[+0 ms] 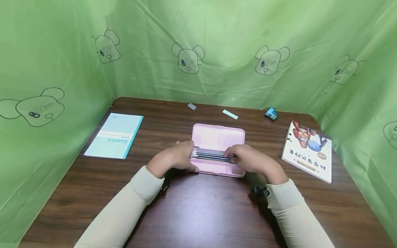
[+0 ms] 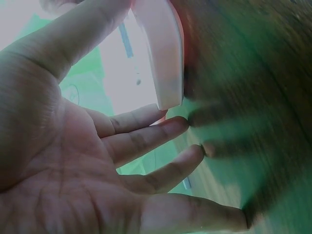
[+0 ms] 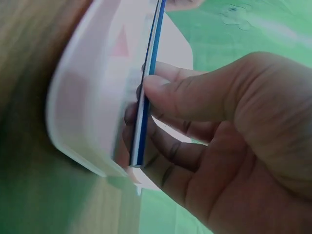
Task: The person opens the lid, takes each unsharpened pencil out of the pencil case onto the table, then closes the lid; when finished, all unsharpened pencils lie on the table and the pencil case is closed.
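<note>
A pink pencil case [image 1: 217, 134] lies with its lid raised on the table, several pencils [image 1: 209, 155] lengthwise inside it. My left hand [image 1: 181, 155] spans the case's left end, thumb at the front corner and fingertips at the back. In the left wrist view the fingers of that hand [image 2: 83, 161] are spread and nearly straight, touching the end of the case [image 2: 163, 63]. With thumb and fingertips my right hand [image 1: 248, 158] pinches a dark blue pencil with a pale stripe [image 3: 140, 131], over the right part of the case.
A Gambit notebook [image 1: 114, 136] lies on the left, a picture-covered book [image 1: 308, 151] on the right. Along the back are a small grey-blue block like an eraser [image 1: 192, 106], a pale flat strip [image 1: 230, 114] and a blue sharpener-like item [image 1: 271, 114]. Green cloth [image 1: 229, 82] surrounds the table.
</note>
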Demonstrator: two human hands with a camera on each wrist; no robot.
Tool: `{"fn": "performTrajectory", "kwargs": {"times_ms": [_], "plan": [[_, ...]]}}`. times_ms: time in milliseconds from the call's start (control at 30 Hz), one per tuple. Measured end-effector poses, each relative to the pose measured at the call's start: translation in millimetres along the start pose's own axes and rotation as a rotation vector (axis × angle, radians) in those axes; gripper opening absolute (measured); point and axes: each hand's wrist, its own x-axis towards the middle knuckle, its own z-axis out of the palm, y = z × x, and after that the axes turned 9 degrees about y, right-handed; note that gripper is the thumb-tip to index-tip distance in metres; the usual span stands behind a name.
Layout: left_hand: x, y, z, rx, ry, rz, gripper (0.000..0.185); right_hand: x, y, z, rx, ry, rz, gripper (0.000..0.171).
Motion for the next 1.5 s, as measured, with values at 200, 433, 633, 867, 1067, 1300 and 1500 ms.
{"fn": "performTrajectory", "kwargs": {"times_ms": [200,433,633,867,1067,1300,1500], "plan": [[0.9,-0.8,0.7,-0.004,0.002,0.002,0.076,-12.9,15.5,-25.4,0.036,0.172,0.025,0.037],[0.7,-1.0,1.7,0.014,0.000,-0.010,0.080,-32.4,52.8,-52.3,0.062,0.423,0.253,0.033],[-1.3,-0.6,2.1,0.013,-0.003,-0.019,0.080,-46.8,75.6,-62.6,0.173,0.539,0.325,0.029],[-2.0,-0.8,1.8,0.014,-0.001,-0.019,0.079,-42.7,92.7,-51.4,0.104,0.556,0.442,0.041],[-1.0,-0.8,2.8,0.020,0.004,-0.005,0.075,-35.5,103.7,-33.9,0.028,0.432,0.484,0.052],[-0.2,-1.3,2.2,0.009,0.009,-0.005,0.077,-28.4,107.5,-21.4,-0.024,0.321,0.445,0.040],[0.0,-2.1,2.4,0.010,0.010,0.007,0.072,-26.2,111.6,-10.9,-0.055,0.297,0.432,0.032]]}}
